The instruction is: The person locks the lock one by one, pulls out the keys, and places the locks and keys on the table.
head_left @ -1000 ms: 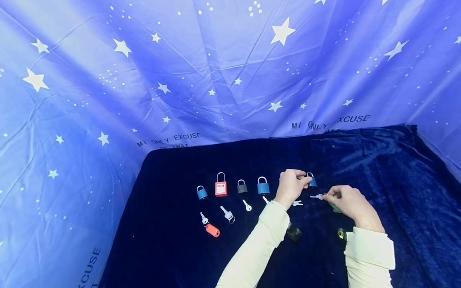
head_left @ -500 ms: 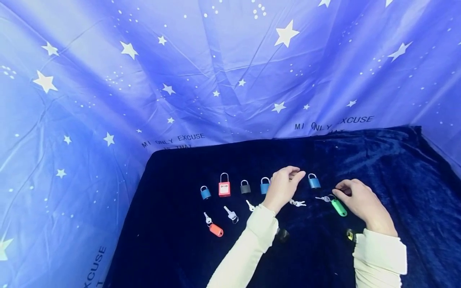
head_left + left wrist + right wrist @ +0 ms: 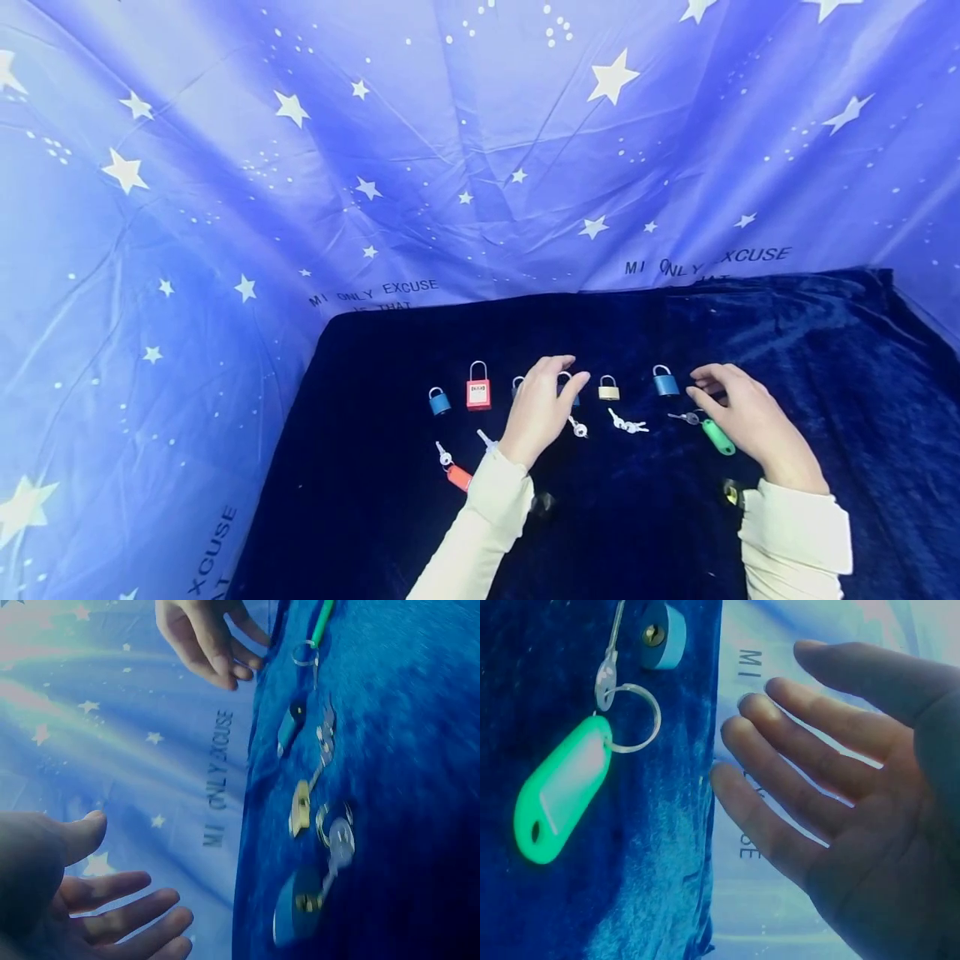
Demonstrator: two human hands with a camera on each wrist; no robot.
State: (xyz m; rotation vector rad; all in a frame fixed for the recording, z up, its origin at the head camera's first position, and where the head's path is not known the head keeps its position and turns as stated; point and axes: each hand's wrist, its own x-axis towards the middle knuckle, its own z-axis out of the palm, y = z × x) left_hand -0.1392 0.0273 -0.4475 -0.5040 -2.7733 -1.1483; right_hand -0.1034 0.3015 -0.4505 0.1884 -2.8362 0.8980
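My left hand hovers over the middle of the row of padlocks, its fingers loosely spread and holding nothing. It partly hides a dark padlock and a blue padlock, whose key lies below. My right hand is empty, with relaxed fingers, beside another blue padlock. Just under its fingertips lies a key on a ring with a green tag. Between the hands, a brass padlock sits above a bunch of keys.
Farther left stand a red padlock and a small blue padlock. A key with an orange tag lies below them. Near my right cuff is a black and yellow object. Dark blue velvet covers the table; starry cloth hangs behind.
My right hand has let go of the key with the green tag. My left hand has left the right-hand blue padlock and moved left, uncovering the brass padlock.
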